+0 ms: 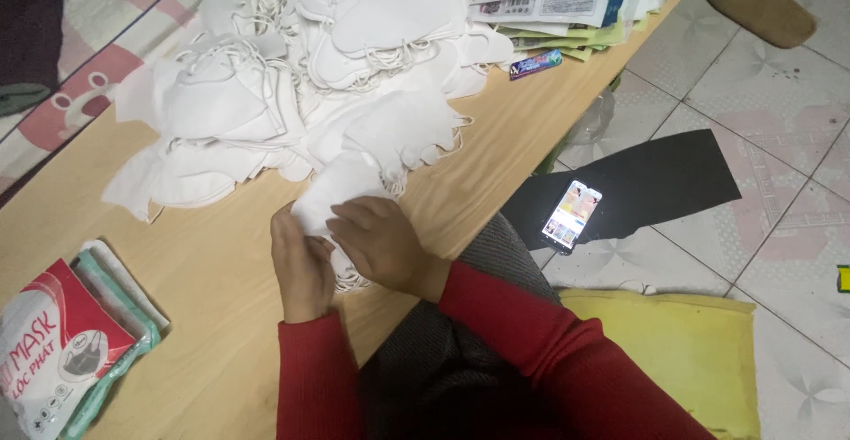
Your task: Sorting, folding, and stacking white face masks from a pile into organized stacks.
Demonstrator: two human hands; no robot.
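Note:
My left hand (301,267) and my right hand (382,243) are both closed on a folded white face mask (341,190) at the near edge of a low wooden table (221,263). Its ear loops hang out below my right palm. Just beyond the mask lies a large heap of loose white masks (301,77), spread across the middle of the table. Both of my sleeves are red.
Packets of masks in red and green wrappers (71,343) lie at the table's near left. A stack of flat printed bags (567,6) sits at the far right. On the tiled floor are a lit phone (572,215) on a black sheet, a yellow cushion (682,351) and a slipper (761,2).

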